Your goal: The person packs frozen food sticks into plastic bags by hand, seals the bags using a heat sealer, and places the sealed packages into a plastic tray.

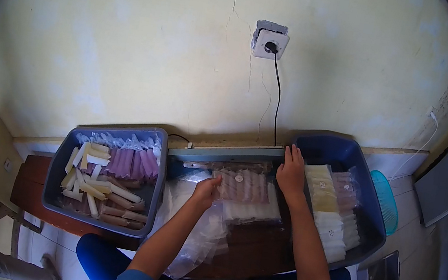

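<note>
My left hand (206,191) is closed on the left edge of a clear bag of ice pops (240,182), brownish-pink tubes in a row. White tubes (251,210) in clear plastic lie just below them. My right hand (292,174) rests with fingers stretched out on the right end of a long grey-green bar, apparently a heat sealer (227,155), beside the right tub's rim. Loose clear plastic bags (187,225) spread under my left forearm. What my left fingertips pinch is partly hidden.
A grey-blue tub (154,199) on the left holds loose purple, cream and brown tubes. Another blue tub (375,237) on the right holds bagged yellow, white and pink ones. A black cord (278,102) runs down from a wall socket (270,45). Beyond stands a turquoise basket (384,203).
</note>
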The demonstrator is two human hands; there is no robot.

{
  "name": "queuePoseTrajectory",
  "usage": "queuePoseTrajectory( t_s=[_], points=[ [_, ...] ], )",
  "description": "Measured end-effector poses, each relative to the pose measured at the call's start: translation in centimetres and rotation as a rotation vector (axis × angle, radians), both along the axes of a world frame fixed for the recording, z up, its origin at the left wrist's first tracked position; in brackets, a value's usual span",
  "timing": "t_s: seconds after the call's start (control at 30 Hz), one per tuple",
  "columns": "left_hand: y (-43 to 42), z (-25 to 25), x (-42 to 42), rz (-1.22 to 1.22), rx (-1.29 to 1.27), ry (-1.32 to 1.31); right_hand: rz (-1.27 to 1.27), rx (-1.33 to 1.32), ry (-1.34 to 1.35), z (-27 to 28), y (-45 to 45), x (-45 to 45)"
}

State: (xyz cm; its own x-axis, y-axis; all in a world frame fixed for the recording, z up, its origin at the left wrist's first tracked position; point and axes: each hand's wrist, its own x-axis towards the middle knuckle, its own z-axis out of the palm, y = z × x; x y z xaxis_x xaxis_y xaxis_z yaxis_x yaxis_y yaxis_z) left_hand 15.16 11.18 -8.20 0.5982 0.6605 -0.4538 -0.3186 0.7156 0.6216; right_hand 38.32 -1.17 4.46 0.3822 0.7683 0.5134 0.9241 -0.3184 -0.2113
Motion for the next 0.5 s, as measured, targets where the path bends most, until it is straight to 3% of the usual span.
queuePoseTrajectory(
  t_s=[0.2, 0.27, 0.3, 0.37, 0.5],
  points=[
    [-0.5, 1.0, -0.1, 0.001, 0.016, -0.018, 0.031, 0.157, 0.004, -0.3, -0.5, -1.1],
    [-0.2, 0.5, 0.1, 0.006, 0.018, -0.014, -0.009, 0.422, 0.077, 1.0, -1.3, -3.0],
    [-0.1, 0.3, 0.1, 0.010, 0.019, -0.009, -0.006, 0.421, 0.078, 1.3, -1.4, -3.6],
    [0.1, -0.1, -0.1, -0.008, 0.015, 0.001, -0.119, 0.145, 0.624, 1.3, -2.0, -4.3],
    [-0.4, 1.2, -0.3, -0.038, 0.030, 0.035, -0.085, 0.125, 0.603, -3.7, -0.5, -2.8]
  ],
)
